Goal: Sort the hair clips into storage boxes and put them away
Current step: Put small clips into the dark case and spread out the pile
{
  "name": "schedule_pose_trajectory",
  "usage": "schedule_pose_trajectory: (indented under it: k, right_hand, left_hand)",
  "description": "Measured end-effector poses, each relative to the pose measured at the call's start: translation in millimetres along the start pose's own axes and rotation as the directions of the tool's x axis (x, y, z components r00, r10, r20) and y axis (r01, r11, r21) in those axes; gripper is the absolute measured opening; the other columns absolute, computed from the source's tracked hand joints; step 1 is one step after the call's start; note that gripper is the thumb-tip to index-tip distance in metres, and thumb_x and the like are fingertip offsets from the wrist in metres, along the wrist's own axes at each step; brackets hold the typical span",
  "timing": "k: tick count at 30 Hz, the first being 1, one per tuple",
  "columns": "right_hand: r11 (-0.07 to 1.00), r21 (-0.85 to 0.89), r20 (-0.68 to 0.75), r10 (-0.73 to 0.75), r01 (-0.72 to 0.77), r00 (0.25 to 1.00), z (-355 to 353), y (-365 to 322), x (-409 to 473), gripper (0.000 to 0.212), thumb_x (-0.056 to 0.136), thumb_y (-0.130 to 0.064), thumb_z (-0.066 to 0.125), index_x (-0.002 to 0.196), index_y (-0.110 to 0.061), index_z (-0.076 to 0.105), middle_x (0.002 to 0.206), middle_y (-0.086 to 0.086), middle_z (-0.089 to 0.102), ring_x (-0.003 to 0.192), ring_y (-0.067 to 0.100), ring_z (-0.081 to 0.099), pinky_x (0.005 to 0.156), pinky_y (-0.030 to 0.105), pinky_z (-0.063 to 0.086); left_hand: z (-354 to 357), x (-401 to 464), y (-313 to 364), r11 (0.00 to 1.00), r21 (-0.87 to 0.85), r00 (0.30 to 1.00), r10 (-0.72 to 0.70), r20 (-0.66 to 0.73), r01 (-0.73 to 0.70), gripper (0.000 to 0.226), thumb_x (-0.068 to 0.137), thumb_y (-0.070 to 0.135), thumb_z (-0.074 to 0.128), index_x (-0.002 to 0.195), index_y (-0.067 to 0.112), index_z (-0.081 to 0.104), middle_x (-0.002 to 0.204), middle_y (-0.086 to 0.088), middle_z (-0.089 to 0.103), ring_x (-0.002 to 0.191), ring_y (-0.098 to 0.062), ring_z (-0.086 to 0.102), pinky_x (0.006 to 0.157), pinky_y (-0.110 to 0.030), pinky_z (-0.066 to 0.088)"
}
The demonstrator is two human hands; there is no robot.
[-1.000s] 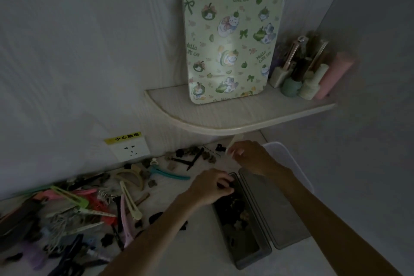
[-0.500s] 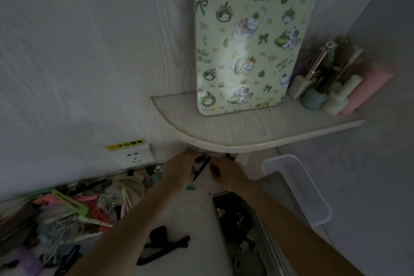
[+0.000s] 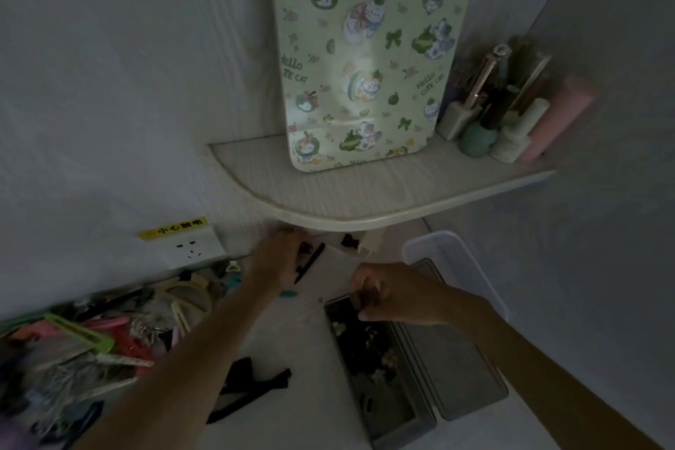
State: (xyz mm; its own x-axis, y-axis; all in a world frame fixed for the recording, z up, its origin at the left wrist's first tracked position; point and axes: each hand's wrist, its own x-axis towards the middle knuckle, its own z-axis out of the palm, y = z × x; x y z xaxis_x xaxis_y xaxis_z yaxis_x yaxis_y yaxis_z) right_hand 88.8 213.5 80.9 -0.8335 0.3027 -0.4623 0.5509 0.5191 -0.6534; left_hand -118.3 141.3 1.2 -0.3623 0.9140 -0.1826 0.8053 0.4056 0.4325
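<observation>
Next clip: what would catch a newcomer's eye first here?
The tall cat-print panel standing on the corner shelf stands out most in the dim room. Below it, the right hand holds a small dark clip over the open grey storage box. A colourful pile of hair clips sprawls at left.

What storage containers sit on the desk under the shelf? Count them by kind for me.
Dark box with clips inside: 1
Flat grey lid: 1
Clear plastic box: 1
Total: 3
</observation>
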Motion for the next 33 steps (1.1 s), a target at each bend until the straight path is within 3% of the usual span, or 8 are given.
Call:
schedule_pose_trajectory:
  k: [3, 9, 12, 16, 19, 24, 28, 33]
  right_hand:
    - [0.999, -0.041, 0.103, 0.012, -0.007, 0.995, -1, 1, -7, 0.024, 0.082, -0.026, 0.070, 0.106, -0.022, 0.068, 0.104, -0.001, 0.071, 0.086, 0.011, 0.066, 0.077, 0.020, 0.051]
    - [0.997, -0.029, -0.076, 0.074, -0.077, 0.994, 0, 12, -7, 0.020, 0.086, -0.021, 0.064, 0.106, -0.019, 0.067, 0.096, -0.003, 0.068, 0.080, 0.004, 0.059, 0.069, 0.004, 0.043]
    - [0.993, -0.037, -0.164, 0.103, -0.110, 0.981, -8, 17, -5, 0.018, 0.088, -0.018, 0.059, 0.105, -0.019, 0.067, 0.101, 0.001, 0.069, 0.090, 0.012, 0.063, 0.079, 0.018, 0.046]
    - [0.987, -0.086, -0.284, 0.107, -0.137, 0.953, -16, 14, 8, 0.022, 0.091, -0.012, 0.051, 0.105, -0.016, 0.067, 0.107, 0.007, 0.068, 0.088, 0.017, 0.062, 0.079, 0.025, 0.047]
    - [0.974, -0.154, -0.362, 0.102, -0.167, 0.927, -18, 11, 33, 0.029, 0.095, -0.011, 0.043, 0.113, -0.013, 0.065, 0.116, 0.010, 0.066, 0.103, 0.025, 0.062, 0.088, 0.030, 0.048]
    - [0.962, -0.206, -0.409, 0.084, -0.182, 0.909, -5, 12, 84, 0.035, 0.096, -0.012, 0.040, 0.129, -0.009, 0.051, 0.128, 0.014, 0.056, 0.113, 0.029, 0.054, 0.088, 0.028, 0.041]
    - [0.925, -0.261, -0.386, 0.163, -0.277, 0.908, 7, 30, 109, 0.034, 0.095, -0.024, 0.044, 0.126, -0.010, 0.045, 0.119, 0.015, 0.056, 0.109, 0.031, 0.054, 0.090, 0.036, 0.045]
    - [0.889, -0.355, -0.413, 0.128, -0.289, 0.902, 11, 39, 118, 0.025, 0.097, -0.024, 0.043, 0.112, -0.010, 0.056, 0.114, 0.012, 0.060, 0.108, 0.027, 0.055, 0.086, 0.031, 0.041]
  left_hand:
    - [-12, -8, -3, 0.992, -0.113, 0.999, -0.050, 0.016, 0.051, 0.031, 0.089, 0.023, 0.060, 0.120, 0.023, 0.061, 0.122, 0.000, 0.063, 0.105, -0.017, 0.061, 0.085, -0.021, 0.045]
    - [-31, -38, 16, 0.735, -0.656, 0.972, -0.017, 0.234, 0.171, 0.025, 0.083, 0.021, 0.069, 0.108, 0.020, 0.064, 0.095, 0.005, 0.069, 0.076, 0.006, 0.066, 0.055, -0.008, 0.046]
    - [-32, -57, 31, 0.644, -0.745, 0.968, 0.028, 0.251, 0.175, 0.016, 0.084, 0.020, 0.068, 0.100, 0.019, 0.064, 0.083, 0.002, 0.070, 0.065, 0.001, 0.067, 0.051, -0.010, 0.046]
    - [-21, -73, 41, 0.804, -0.592, 0.882, 0.242, 0.405, 0.052, 0.041, 0.080, 0.030, 0.072, 0.119, 0.024, 0.062, 0.104, -0.002, 0.071, 0.093, -0.006, 0.068, 0.088, -0.018, 0.052]
    - [-18, -73, 40, 0.895, -0.445, 0.837, 0.266, 0.478, -0.031, 0.047, 0.081, 0.033, 0.070, 0.126, 0.028, 0.056, 0.118, 0.005, 0.064, 0.100, 0.001, 0.061, 0.087, -0.010, 0.047]
    - [-15, -66, 7, 0.958, -0.284, 0.989, 0.084, 0.120, -0.046, 0.026, 0.086, 0.011, 0.060, 0.110, 0.015, 0.066, 0.113, 0.000, 0.067, 0.101, -0.012, 0.065, 0.087, -0.022, 0.049]
    - [-12, -60, -27, 0.981, -0.132, 0.987, -0.149, -0.053, 0.142, 0.031, 0.092, 0.011, 0.048, 0.120, 0.018, 0.061, 0.122, 0.000, 0.062, 0.108, -0.018, 0.060, 0.084, -0.023, 0.042]
    - [-20, -47, -41, 0.990, -0.074, 0.988, -0.125, -0.088, 0.118, 0.040, 0.090, 0.012, 0.050, 0.129, 0.023, 0.054, 0.128, -0.002, 0.059, 0.114, -0.021, 0.055, 0.092, -0.031, 0.044]
